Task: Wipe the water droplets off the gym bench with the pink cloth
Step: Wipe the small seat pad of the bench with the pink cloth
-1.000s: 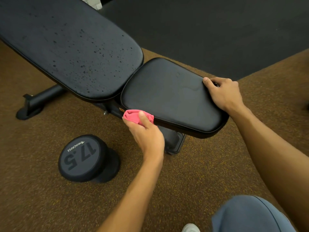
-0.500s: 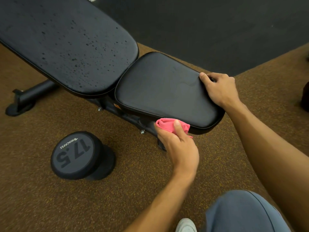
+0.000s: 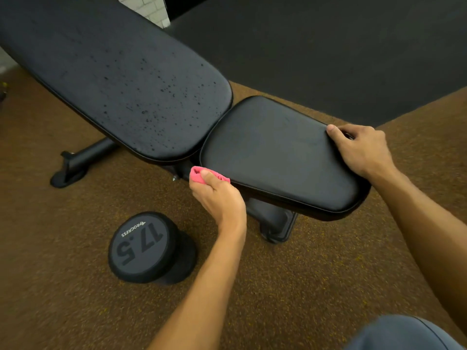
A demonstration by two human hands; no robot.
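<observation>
**Pink cloth back at the near-left corner of the seat pad**

The left hand (image 3: 219, 200) pinches the bunched pink cloth (image 3: 199, 174) between thumb and curled fingers (image 3: 202, 192). It presses the cloth against the near edge of the seat pad (image 3: 278, 152) of the bench (image 3: 83, 157), just beside the gap to the back pad (image 3: 113, 79). Half a second ago the cloth sat farther right along this same edge; it has slid back left. The right hand (image 3: 364, 150) grips the seat pad's far right end as before, thumb on top, fingers curled over the rim. Water droplets (image 3: 161, 97) dot the back pad. A dumbbell (image 3: 141, 246) marked 17.5 stands on the brown floor (image 3: 75, 299) near the left forearm.
</observation>
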